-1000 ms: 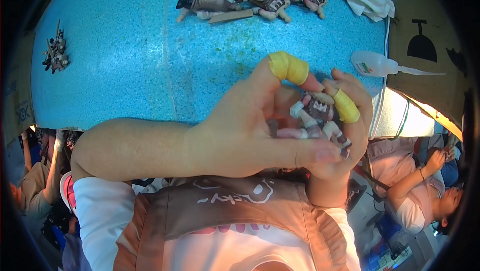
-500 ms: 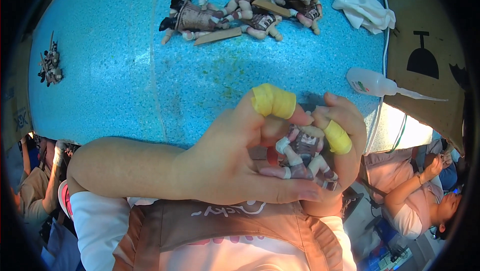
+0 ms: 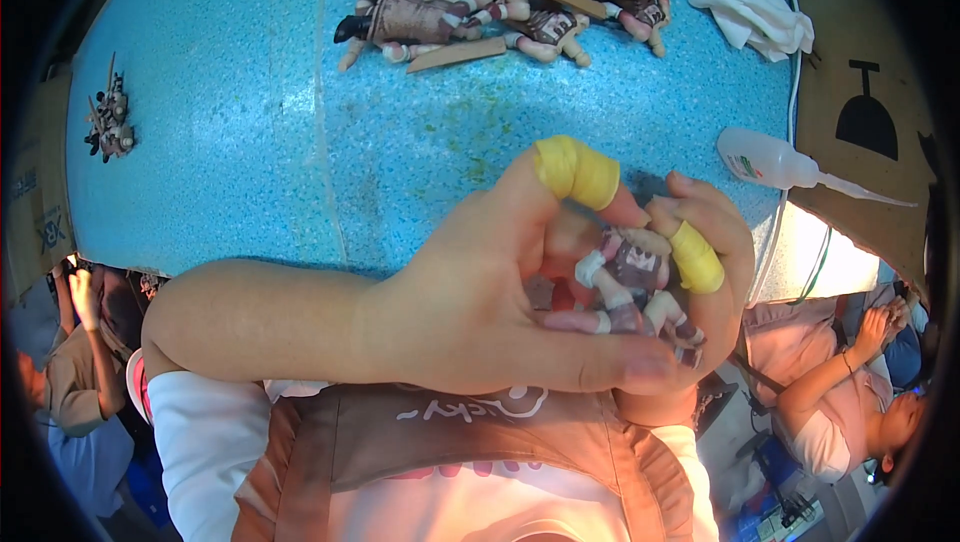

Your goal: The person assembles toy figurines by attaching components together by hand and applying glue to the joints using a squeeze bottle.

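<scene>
The blue counter (image 3: pixel 220 182) has lots of open room in the middle and on the left. A squeeze bottle (image 3: pixel 770 158) lies by its right edge. The front edge runs behind the left arm (image 3: pixel 270 327). Near that edge, a little toy figure (image 3: pixel 634 261) is held between the left grip (image 3: pixel 480 277) and the right grip (image 3: pixel 730 262), both curled around it. It has a dark brown top and pale, bent legs.
</scene>
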Tool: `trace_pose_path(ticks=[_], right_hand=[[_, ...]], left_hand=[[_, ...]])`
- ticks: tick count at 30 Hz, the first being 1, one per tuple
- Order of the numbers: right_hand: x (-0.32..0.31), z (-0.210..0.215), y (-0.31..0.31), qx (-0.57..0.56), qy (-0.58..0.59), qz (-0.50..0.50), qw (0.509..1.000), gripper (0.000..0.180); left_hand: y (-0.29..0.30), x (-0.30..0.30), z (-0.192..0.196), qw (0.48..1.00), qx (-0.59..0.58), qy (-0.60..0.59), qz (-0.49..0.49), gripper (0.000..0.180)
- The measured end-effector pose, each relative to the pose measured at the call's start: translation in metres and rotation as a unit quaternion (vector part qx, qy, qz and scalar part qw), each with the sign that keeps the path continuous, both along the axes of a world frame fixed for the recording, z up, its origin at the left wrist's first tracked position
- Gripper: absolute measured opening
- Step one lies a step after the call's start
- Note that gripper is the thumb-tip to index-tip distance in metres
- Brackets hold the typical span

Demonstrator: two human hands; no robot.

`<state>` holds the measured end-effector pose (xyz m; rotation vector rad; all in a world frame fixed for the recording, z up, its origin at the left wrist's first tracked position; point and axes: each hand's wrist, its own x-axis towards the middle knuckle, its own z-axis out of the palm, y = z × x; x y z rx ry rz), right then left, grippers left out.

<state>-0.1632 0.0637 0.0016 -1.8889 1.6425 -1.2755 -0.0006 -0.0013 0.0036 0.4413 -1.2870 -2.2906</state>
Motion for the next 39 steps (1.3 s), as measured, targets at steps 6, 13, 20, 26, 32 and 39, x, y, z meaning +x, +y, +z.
trace_pose_path(ticks=[6, 13, 20, 26, 32, 39], right_hand=[[0.002, -0.01, 0.008, 0.018, -0.086, 0.0, 0.996, 0.073], [-0.013, -0.012, 0.012, -0.174, -0.191, -0.175, 0.95, 0.076], [-0.035, 0.003, -0.004, -0.018, 0.12, -0.157, 0.98, 0.034], [-0.042, -0.001, -0.014, -0.02, 0.154, -0.144, 0.977, 0.038], [-0.033, -0.002, -0.011, -0.02, 0.168, -0.142, 0.975, 0.04], [-0.027, -0.005, -0.002, -0.006, 0.183, -0.141, 0.973, 0.038]], left_hand=[[-0.001, 0.001, 0.005, 0.998, 0.057, -0.022, 0.004, 0.067], [0.004, -0.005, 0.006, 0.987, 0.153, 0.008, 0.044, 0.059], [0.003, -0.005, 0.003, 0.992, 0.12, 0.002, 0.046, 0.058], [0.003, -0.006, 0.004, 0.993, 0.109, 0.016, 0.046, 0.056], [0.004, -0.005, 0.002, 0.992, 0.11, 0.027, 0.058, 0.054], [0.005, -0.006, 0.001, 0.995, 0.08, 0.029, 0.046, 0.052]])
